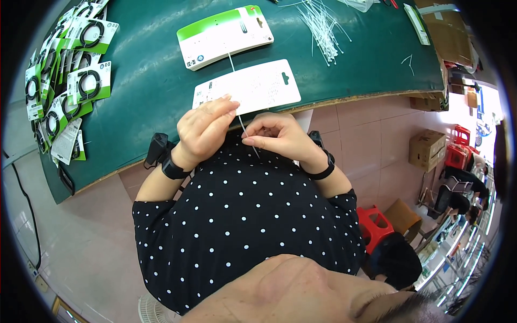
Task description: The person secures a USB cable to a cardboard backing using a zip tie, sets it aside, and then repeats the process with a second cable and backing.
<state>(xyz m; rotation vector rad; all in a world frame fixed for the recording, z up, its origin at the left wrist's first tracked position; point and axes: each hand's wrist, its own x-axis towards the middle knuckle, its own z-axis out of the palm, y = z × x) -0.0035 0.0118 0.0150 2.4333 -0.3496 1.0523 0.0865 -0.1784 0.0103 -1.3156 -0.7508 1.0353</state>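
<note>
My left hand [207, 126] is closed on the near edge of a white blister card [264, 86], its fingertips pressed on the card's lower left part. The card lies printed side up at the table's front edge, a hang slot at its right end. From under the left fingertips a thin white cable tie [242, 123] runs down toward my lap. My right hand [277, 135] pinches this tie between thumb and fingers. Another length of white strip shows beyond the card's far edge; whether it is the same tie I cannot tell.
Behind the card sits a stack of green and white cards [223, 37]. Loose white cable ties [323, 32] are heaped at the far right of the green table [377, 59]. At the left lie many cards with coiled black cables [89, 83]. A red stool [375, 229] stands at right.
</note>
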